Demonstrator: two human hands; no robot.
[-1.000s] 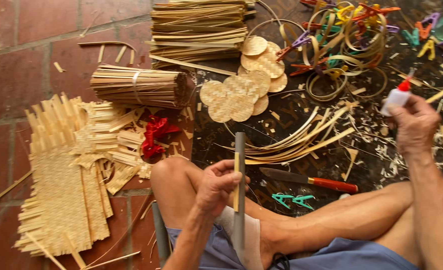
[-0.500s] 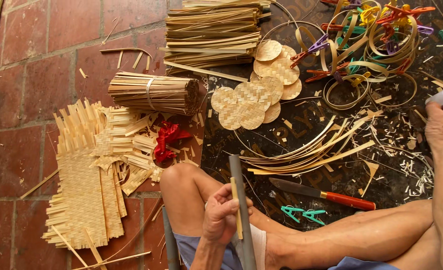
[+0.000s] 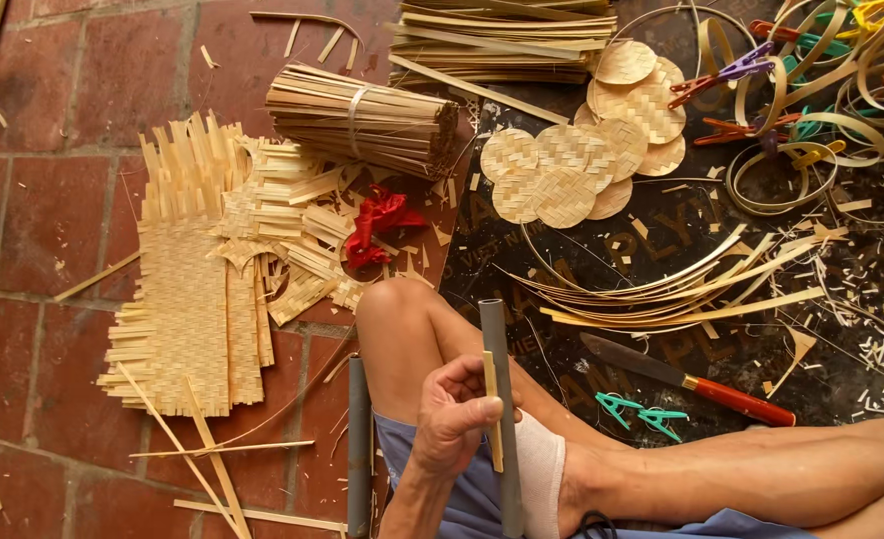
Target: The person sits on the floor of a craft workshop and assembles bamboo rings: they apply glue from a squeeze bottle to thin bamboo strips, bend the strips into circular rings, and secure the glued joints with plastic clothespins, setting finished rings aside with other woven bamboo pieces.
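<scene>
My left hand (image 3: 459,413) is closed around a thin bamboo strip (image 3: 492,409), holding it against a grey tube (image 3: 500,399) that rises between my legs. My bent knee (image 3: 397,309) lies just left of the hand. My right hand is out of the picture. A knife with a red handle (image 3: 691,379) rests on the dark mat (image 3: 661,250), right of the tube. Long curved bamboo strips (image 3: 681,284) lie just beyond the knife.
Woven bamboo mats (image 3: 187,299) lie on the red brick floor at left. A tied bundle of sticks (image 3: 362,115) and round woven discs (image 3: 582,160) sit further out. Bamboo rings with coloured clips (image 3: 811,90) fill the top right. Green clips (image 3: 636,411) lie near my leg.
My right hand, which held a white bottle with a red cap at the right edge, has left the view. The camera has moved closer over the left hand and tube.
</scene>
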